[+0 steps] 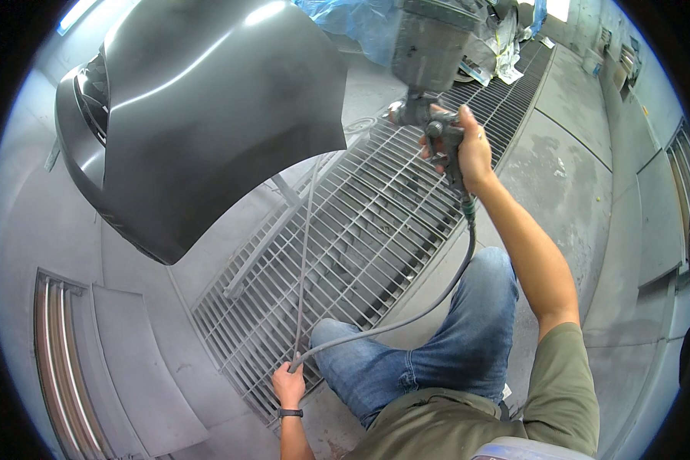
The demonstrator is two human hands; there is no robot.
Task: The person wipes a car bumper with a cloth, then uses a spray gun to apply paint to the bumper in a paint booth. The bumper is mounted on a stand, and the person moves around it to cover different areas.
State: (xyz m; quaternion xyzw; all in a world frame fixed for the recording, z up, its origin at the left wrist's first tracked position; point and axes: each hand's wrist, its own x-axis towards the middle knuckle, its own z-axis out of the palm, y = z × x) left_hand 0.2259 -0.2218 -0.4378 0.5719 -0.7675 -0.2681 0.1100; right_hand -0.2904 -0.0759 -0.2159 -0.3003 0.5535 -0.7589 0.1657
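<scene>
A paint spray gun [441, 136] with a grey cup on top is gripped in my right hand [474, 149], raised at the upper middle. From the gun's handle a grey air hose [437, 303] curves down across my knees. Low in the view, my left hand [289, 382] is closed round that hose, which bends there and runs back up over the floor grating. Ahead on the left stands a dark grey car body panel [230, 115], shaped like a hood, with a curved cut-out along its lower edge. The gun is to the right of the panel, apart from it.
Under the panel runs a metal floor grating [345, 230], with a stand leg [261, 257] on it. Blue plastic sheeting [353, 23] and crumpled masking material [506, 57] lie at the back. Lamps behind a wall opening [61, 360] are at left; a panelled wall [659, 215] stands at right.
</scene>
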